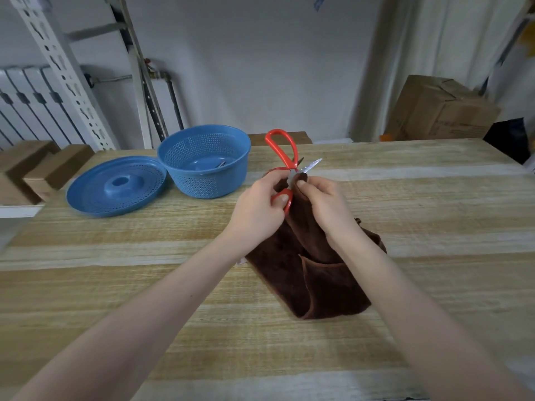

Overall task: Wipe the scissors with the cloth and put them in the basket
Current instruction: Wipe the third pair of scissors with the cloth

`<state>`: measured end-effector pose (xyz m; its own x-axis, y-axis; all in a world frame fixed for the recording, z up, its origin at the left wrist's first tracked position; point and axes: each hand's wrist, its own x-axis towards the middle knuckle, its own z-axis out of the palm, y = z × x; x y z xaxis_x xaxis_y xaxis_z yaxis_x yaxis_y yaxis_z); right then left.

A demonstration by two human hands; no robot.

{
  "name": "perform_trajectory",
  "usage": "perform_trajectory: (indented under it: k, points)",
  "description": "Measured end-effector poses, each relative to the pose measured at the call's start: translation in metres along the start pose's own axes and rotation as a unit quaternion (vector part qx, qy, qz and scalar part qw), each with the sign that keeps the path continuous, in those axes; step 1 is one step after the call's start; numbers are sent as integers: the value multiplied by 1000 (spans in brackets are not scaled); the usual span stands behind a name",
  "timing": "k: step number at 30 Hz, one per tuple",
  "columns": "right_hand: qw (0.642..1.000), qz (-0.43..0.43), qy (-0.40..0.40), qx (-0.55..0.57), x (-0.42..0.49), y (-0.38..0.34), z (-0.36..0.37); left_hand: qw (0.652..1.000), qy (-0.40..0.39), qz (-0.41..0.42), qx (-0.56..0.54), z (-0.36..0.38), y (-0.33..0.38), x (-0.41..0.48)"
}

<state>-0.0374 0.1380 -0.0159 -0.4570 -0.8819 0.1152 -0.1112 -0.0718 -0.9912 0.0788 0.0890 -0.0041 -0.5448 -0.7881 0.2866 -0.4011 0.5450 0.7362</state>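
Desk (115,285): pale wooden planks, filling the lower view.

Cardboard box (434,111): brown, beyond the desk's far edge at 2 o'clock.

Cloth (289,273): dark brown and plush. Its lower part lies folded on the desk at centre, and its upper end is lifted toward 12 o'clock.

Lid (95,195): blue, perforated, flat on the desk at 10 o'clock, touching the basket.

Basket (208,183): blue, perforated, upright at 11 o'clock, well apart from the hands. It holds a small metallic item, too small to identify.

Left hand (257,206): fingers clenched round the lower red handle loop.

Right hand (327,204): fingers pinching the raised cloth around the blades near the pivot.

Scissors (285,151): red-handled, held above the desk between both hands. The upper loop points to 12 o'clock and the blade tip projects from the cloth toward 2 o'clock.
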Motion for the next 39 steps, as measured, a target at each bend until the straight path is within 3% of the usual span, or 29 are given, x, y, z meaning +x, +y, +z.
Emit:
perform_trajectory:
  k: [4,9,14,19,24,33,39]
  points:
    - [997,12,-50,-58,-7,2,-8,1000,4,-13,-11,2,-4,-2]
    - [999,-18,8,-26,-1,0,-7,1000,-1,1,14,4,-1,-1]
    - [999,13,16,31,-2,1,2,1000,7,-1,1,3,-1,-3]
    - [999,-5,-32,-17,-9,5,-5,1000,20,-17,-14,5,-4,-5]
    - [999,-21,35,-35,-2,1,-6,1000,17,-9,-8,8,-2,-5]
    - [984,-69,22,-163,0,0,-5,998,31,-34,-34,2,-3,-2]
    - [986,-63,-1,-155,-3,-2,-17,998,32,-30,-41,8,0,-2]
